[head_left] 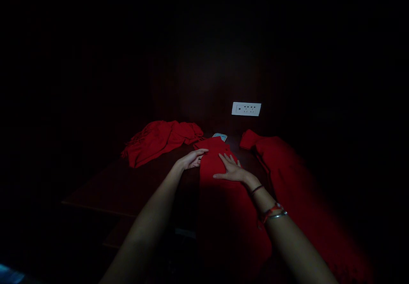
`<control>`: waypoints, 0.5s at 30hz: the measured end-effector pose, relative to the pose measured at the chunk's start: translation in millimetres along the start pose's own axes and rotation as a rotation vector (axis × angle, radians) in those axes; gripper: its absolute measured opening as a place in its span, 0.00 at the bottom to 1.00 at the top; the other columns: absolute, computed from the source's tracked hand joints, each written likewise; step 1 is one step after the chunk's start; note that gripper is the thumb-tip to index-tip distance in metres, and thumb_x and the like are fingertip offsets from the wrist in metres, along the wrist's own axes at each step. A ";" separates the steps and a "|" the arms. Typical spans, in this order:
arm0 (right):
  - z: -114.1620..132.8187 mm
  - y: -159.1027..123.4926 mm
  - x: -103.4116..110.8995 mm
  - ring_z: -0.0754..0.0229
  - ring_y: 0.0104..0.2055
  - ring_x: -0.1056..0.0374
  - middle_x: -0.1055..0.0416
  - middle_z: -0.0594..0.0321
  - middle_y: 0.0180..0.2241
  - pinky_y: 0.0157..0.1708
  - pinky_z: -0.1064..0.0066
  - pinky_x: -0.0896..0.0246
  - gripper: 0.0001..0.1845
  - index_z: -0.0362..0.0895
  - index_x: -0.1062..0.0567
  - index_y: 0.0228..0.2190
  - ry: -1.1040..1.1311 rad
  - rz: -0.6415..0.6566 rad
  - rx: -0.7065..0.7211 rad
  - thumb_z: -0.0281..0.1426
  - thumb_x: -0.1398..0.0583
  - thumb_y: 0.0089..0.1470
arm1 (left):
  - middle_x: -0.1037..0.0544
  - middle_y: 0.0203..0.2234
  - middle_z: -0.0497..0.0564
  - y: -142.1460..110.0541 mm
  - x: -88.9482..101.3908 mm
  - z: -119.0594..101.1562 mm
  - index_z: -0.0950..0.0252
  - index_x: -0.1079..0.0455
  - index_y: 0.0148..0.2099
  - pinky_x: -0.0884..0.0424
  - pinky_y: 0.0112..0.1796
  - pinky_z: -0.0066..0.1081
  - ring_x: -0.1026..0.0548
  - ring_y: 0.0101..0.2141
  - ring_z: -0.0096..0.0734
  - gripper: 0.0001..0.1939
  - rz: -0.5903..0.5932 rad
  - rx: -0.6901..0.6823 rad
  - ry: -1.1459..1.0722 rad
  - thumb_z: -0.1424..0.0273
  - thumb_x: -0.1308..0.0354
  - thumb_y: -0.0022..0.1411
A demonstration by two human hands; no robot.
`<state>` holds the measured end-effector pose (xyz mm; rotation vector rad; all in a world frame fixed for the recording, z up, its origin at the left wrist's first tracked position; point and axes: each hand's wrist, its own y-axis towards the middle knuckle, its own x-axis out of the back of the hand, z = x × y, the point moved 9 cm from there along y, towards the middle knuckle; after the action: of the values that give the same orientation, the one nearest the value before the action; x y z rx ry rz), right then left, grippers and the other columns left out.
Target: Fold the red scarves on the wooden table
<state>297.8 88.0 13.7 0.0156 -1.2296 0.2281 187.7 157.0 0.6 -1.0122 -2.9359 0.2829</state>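
A long red cloth (211,198), perhaps a scarf, lies over the dark table and hangs down its front edge towards me. At its left edge my left hand (192,159) is closed on the fabric, thumb on top and fingers partly hidden underneath. Flat on the upper face of the same cloth rests my right hand (232,169), its fingers spread. A bracelet (275,213) and a thin dark band circle my right wrist. The far end of the cloth lies in uneven layers near a phone.
A crumpled red fringed scarf (162,141) lies at the back left of the table (105,190). Another long red cloth (287,177) runs down the right side. Behind the middle cloth lies a phone (220,137). A white socket panel (246,109) is on the wall. The surroundings are very dark.
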 end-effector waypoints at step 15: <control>78.2 -39.2 19.0 0.50 0.52 0.52 0.46 0.53 0.50 0.47 0.57 0.57 0.34 0.47 0.39 0.48 -0.318 -0.201 0.457 0.47 0.42 0.39 | 0.32 0.30 0.47 0.2 6.5 -24.2 0.65 0.36 0.45 0.40 0.24 0.20 0.37 0.26 0.21 0.17 -0.127 -0.274 0.497 0.65 0.49 0.52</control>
<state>238.0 42.3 62.1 0.5876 -1.4571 0.3351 184.6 165.1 24.1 -0.7695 -2.5992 -0.3367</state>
